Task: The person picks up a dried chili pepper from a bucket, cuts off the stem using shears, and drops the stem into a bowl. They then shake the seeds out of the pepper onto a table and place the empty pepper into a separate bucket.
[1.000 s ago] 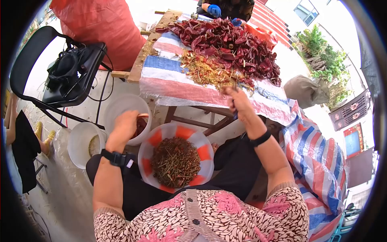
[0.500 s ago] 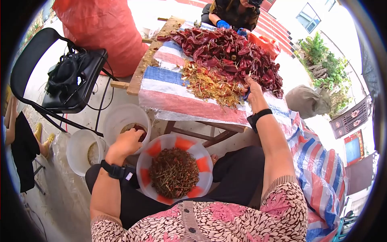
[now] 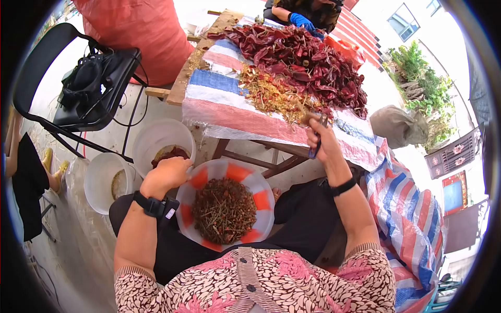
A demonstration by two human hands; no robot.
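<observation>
My left hand (image 3: 168, 175) is over the near rim of a white plastic bucket (image 3: 143, 138), its fingers partly hidden and apparently loose with nothing in them. Dark red dried chili pieces (image 3: 173, 152) lie in that bucket, just beyond the hand. My right hand (image 3: 327, 140) is closed round scissors (image 3: 314, 152) with dark blue handles, raised over the table's near edge. A blurred brownish bit (image 3: 301, 113) shows near its fingertips. Between my legs sits a white and orange basin (image 3: 265, 201) filled with chili stems and scraps (image 3: 224, 211).
A heap of dried red chilies (image 3: 297, 62) covers the far part of the striped sheet (image 3: 235, 115), with yellowish seeds and scraps (image 3: 271, 96) before it. Across the table is a person's blue-gloved hand (image 3: 301, 21). A second bucket (image 3: 104, 182) and a black chair (image 3: 94, 109) stand left.
My left hand has drawn back slightly toward the basin, leaving red chili in the bucket. My right hand has pulled back from the heap toward me with the scissors.
</observation>
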